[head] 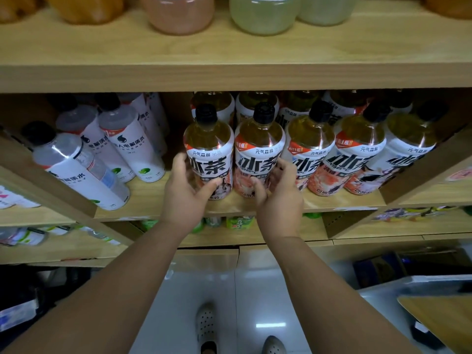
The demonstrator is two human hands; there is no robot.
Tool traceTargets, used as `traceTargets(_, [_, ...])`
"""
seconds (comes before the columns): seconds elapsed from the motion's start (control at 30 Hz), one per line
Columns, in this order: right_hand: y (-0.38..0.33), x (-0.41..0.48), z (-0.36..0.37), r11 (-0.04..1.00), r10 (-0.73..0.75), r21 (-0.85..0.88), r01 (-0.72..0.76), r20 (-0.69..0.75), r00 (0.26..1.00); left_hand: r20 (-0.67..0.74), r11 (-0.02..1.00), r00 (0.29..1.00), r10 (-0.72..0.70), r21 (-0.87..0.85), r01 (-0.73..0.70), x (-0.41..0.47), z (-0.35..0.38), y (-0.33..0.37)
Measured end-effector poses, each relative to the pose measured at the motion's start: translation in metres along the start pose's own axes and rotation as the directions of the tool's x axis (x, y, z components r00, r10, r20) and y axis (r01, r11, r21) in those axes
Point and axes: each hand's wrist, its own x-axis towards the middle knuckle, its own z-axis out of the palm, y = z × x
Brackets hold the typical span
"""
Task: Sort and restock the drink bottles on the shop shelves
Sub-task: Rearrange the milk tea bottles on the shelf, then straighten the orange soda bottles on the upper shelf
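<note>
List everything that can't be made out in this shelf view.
Head view only:
- Top-shelf bottles: cut off by the upper edge, only bases show.
- Back-row bottles: hidden behind the front row and under the shelf board.
- Lower labels of first tea bottle and second tea bottle: covered by left hand and right hand.
- Bottom-shelf bottles: blurred, partly behind the forearms.

Front row's got five amber tea bottles (310,149), plus more behind that can't be counted. At least four white electrolyte water bottles (130,146) on the left. Two shoes (205,325) down below.
</note>
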Motion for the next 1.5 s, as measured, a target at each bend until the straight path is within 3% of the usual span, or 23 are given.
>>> traceTargets(0.23, [-0.012,0.008,-0.024,0.994,0.027,-0.109,-0.015,0.112,0.993,0.046,0.997,0.998,-0.052,0.053,0.049,-0.001,-0.007,0.018])
traceTargets(0.53, [-0.057,0.0,-0.096,0.977,-0.199,-0.054,0.207,0.127,0.972,-0.048,0.996,0.999,-0.005,0.09,0.009,-0.047,-0.044,0.072])
traceTargets(0.8, [-0.144,0.008,-0.172,0.88,-0.473,0.103,0.464,0.109,0.874,-0.226,0.973,0.953,0.2,0.159,-0.166,-0.084,-0.109,0.178])
traceTargets(1.03, [-0.251,0.019,-0.221,0.718,-0.689,0.166,0.676,0.031,0.724,-0.379,0.904,0.833,0.404,0.303,-0.3,-0.097,-0.191,0.275])
traceTargets(1.23, [-0.352,0.036,-0.242,0.555,-0.822,0.098,0.826,-0.083,0.563,-0.4,0.814,0.737,0.545,0.463,-0.351,-0.066,-0.26,0.349])
traceTargets(1.4, [-0.422,0.042,-0.25,0.513,-0.837,0.085,0.854,-0.17,0.52,-0.387,0.752,0.676,0.627,0.529,-0.394,-0.04,-0.307,0.395])
traceTargets(1.5, [-0.433,0.035,-0.234,0.503,-0.838,0.102,0.858,-0.188,0.513,-0.432,0.733,0.605,0.669,0.519,-0.44,-0.032,-0.311,0.384])
